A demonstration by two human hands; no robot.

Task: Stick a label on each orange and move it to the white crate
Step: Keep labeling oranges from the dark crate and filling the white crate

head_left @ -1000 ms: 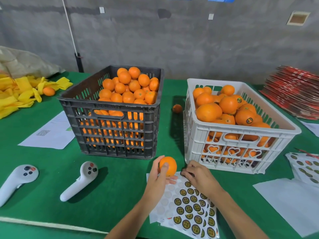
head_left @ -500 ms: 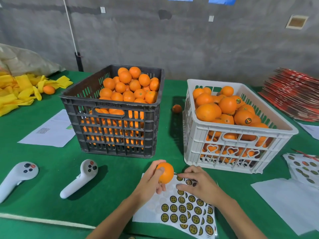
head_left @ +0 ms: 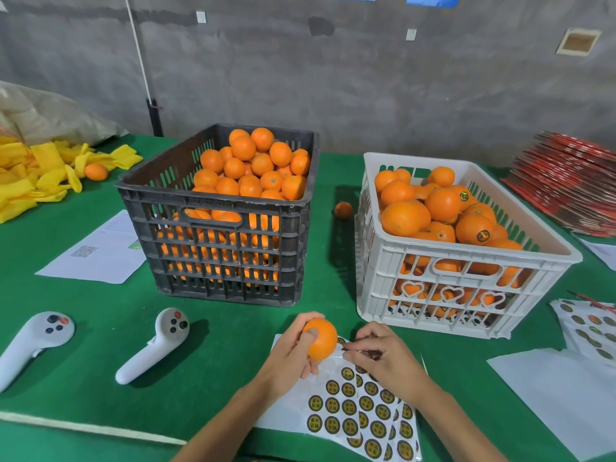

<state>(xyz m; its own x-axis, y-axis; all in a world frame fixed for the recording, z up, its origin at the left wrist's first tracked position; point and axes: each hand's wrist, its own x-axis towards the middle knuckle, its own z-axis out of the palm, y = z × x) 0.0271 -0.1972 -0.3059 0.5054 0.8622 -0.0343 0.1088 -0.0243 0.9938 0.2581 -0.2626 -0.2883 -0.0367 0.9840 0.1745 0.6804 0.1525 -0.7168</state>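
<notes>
Setting: a green-covered table (head_left: 100, 378) in front of a bare grey concrete wall (head_left: 366, 88).
Black crate (head_left: 220, 208): one, far left of centre, heaped with oranges; no labels show on the fruit in sight, so I judge this the pile left to do, too many to count.
White crate (head_left: 466, 261): one, to the right, filled close to its rim; two of its top oranges plainly show round labels, so much of the job looks done.
Orange in hand (head_left: 321, 341): one, near centre, held above the sticker sheets; no label shows on it yet.
Left hand (head_left: 296, 355): fingers and thumb curled around the orange, gripping it.
Right hand (head_left: 383, 356): just right of the orange, thumb and fingertips pinched together at the sheet; probably on a label, but it is too small to tell.
Sticker sheets (head_left: 353, 408): a fanned stack, near centre; several spots are already peeled bare, and I cannot count the sheets. More sheets (head_left: 590, 328) lie near right.
Loose oranges: two, one (head_left: 343, 210) between the crates, one (head_left: 96, 171) far left among yellow wrappers (head_left: 30, 181).
White controllers: two, near left (head_left: 33, 341) and (head_left: 156, 345).
Step now: labelling this orange; moving it to the white crate remains.
</notes>
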